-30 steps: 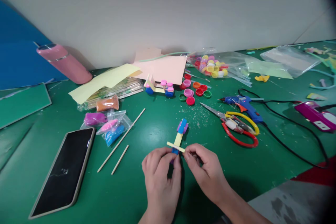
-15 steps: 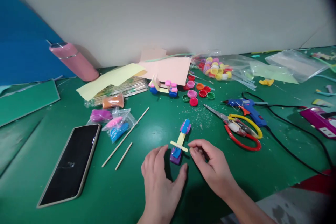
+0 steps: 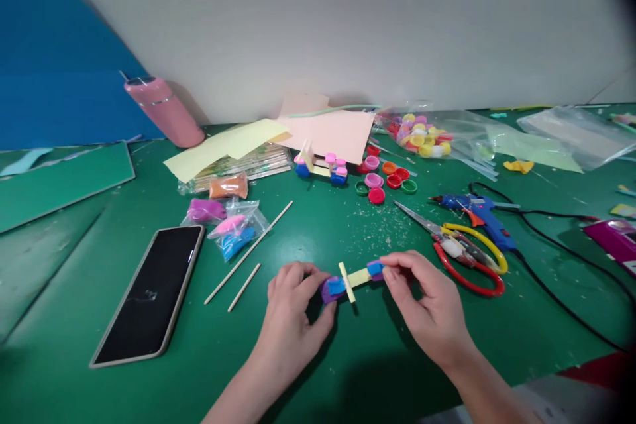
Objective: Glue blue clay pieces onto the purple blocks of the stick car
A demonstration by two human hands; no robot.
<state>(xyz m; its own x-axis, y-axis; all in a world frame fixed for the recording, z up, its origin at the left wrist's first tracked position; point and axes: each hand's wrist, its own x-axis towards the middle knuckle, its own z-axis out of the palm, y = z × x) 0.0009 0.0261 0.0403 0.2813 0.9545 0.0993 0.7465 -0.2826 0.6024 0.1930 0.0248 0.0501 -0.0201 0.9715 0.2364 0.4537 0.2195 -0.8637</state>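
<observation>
A small clay-and-stick model point(image 3: 358, 277) lies lengthwise between my hands. It has a flat pale stick, purple and blue clay at both ends, and a short crosspiece point(image 3: 346, 282) near its left end. My left hand point(image 3: 298, 318) has its thumb and fingers around the larger purple clay end. At the other end, my right hand point(image 3: 427, 308) pinches the smaller blue-and-purple piece between thumb and fingertips. A similar model point(image 3: 322, 171) with blue and pink clay stands further back, by the pink paper point(image 3: 338, 132).
To the left are a phone point(image 3: 149, 298), two thin wooden sticks point(image 3: 248, 253), bagged clay point(image 3: 236, 235) and a pink bottle point(image 3: 166, 112). Several bottle caps point(image 3: 376, 195) lie beyond the model. Scissors point(image 3: 470, 258) and a corded blue glue gun point(image 3: 479, 215) occupy the right side.
The model has turned from pointing away from me to lying nearly crosswise. My hands, earlier apart from it with fingers spread or curled beside it, now hold both ends.
</observation>
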